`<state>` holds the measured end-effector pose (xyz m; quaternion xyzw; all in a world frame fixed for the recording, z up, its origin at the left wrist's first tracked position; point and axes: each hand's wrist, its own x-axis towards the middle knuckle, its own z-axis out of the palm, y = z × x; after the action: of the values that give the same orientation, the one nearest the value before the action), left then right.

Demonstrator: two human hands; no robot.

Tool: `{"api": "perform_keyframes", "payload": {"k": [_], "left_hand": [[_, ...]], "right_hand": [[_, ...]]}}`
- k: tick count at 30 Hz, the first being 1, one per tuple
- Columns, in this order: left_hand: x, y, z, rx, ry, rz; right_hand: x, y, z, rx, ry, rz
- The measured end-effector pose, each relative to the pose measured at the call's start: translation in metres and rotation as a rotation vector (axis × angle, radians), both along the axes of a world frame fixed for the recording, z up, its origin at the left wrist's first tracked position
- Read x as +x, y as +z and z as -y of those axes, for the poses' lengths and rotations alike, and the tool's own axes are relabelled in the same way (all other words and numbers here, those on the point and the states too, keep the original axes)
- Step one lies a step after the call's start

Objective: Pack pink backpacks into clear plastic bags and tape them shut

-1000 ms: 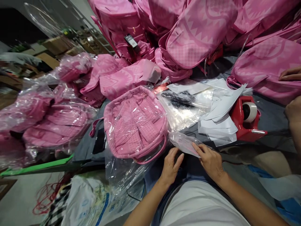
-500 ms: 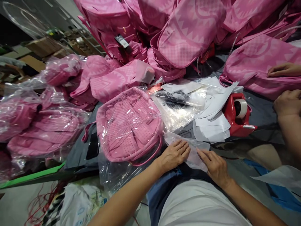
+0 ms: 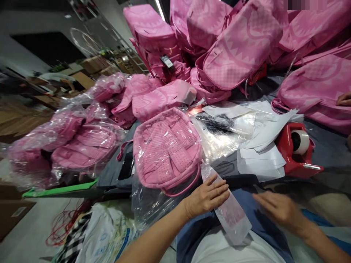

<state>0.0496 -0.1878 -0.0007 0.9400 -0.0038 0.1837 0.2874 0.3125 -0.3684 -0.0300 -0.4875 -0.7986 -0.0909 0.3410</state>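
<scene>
My left hand (image 3: 207, 195) lies flat, fingers stretched out, on a translucent whitish sheet folded into a long strip (image 3: 236, 221). The strip slants from the corner of a pink backpack (image 3: 167, 146) down over my lap, and something faintly pink shows through it. The backpack lies straps up on the table inside a clear plastic bag (image 3: 149, 206), whose loose end hangs over the edge. Slightly blurred, my right hand (image 3: 281, 210) is held to the right of the strip, apart from it, with its fingers extended and nothing visible in them.
A red tape dispenser (image 3: 290, 153) stands right of white paper sheets (image 3: 260, 160) and clear plastic bags (image 3: 236, 126). Pink backpacks (image 3: 238, 47) are piled behind, and bagged ones (image 3: 87, 146) lie left. Another person's hand (image 3: 344, 99) touches a backpack at the far right.
The sheet has gone from spread out to a narrow strip reaching toward my body. My right hand has left it and moved right. The view has shifted, showing more at the left.
</scene>
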Motion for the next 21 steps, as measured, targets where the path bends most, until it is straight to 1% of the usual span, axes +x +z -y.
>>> {"api": "perform_keyframes", "payload": {"k": [2, 3, 4, 5, 7, 9, 11, 12, 13, 14, 15, 16, 18, 21], "left_hand": [[-0.001, 0.003, 0.000, 0.036, 0.005, -0.082], [-0.001, 0.005, 0.001, 0.059, 0.005, -0.107], [-0.002, 0.007, 0.001, 0.081, 0.002, -0.110], [-0.003, 0.009, 0.002, 0.102, -0.001, -0.091], [-0.007, 0.014, 0.003, 0.129, 0.014, -0.019], [-0.009, 0.020, 0.001, 0.111, 0.084, 0.049], [-0.003, 0.028, -0.006, 0.035, 0.228, 0.100], [0.004, 0.033, -0.013, -0.025, 0.333, 0.124], [0.012, 0.038, -0.022, -0.093, 0.455, 0.150], [0.022, 0.044, -0.033, -0.161, 0.574, 0.176], [0.032, 0.050, -0.045, -0.222, 0.673, 0.200], [0.041, 0.055, -0.058, -0.266, 0.740, 0.212], [0.057, 0.062, -0.082, -0.278, 0.802, 0.217], [0.073, 0.061, -0.107, -0.235, 0.879, 0.240]], "right_hand": [[0.005, 0.021, -0.039, 0.090, -0.120, -0.007], [0.000, 0.031, -0.062, 0.124, -0.162, -0.007], [-0.008, 0.039, -0.088, 0.128, -0.174, 0.010], [-0.017, 0.045, -0.114, 0.099, -0.163, 0.031], [-0.035, 0.054, -0.163, -0.028, -0.106, -0.007], [-0.044, 0.062, -0.202, -0.177, -0.043, -0.226], [-0.041, 0.075, -0.229, -0.266, 0.001, -0.542], [-0.036, 0.083, -0.238, -0.274, 0.011, -0.673], [-0.030, 0.093, -0.244, -0.254, 0.012, -0.756], [-0.025, 0.102, -0.248, -0.203, -0.006, -0.783], [-0.020, 0.111, -0.250, -0.135, -0.037, -0.759], [-0.016, 0.118, -0.251, -0.060, -0.076, -0.706], [-0.012, 0.126, -0.247, 0.061, -0.145, -0.592], [-0.019, 0.124, -0.228, 0.138, -0.163, -0.518]]}}
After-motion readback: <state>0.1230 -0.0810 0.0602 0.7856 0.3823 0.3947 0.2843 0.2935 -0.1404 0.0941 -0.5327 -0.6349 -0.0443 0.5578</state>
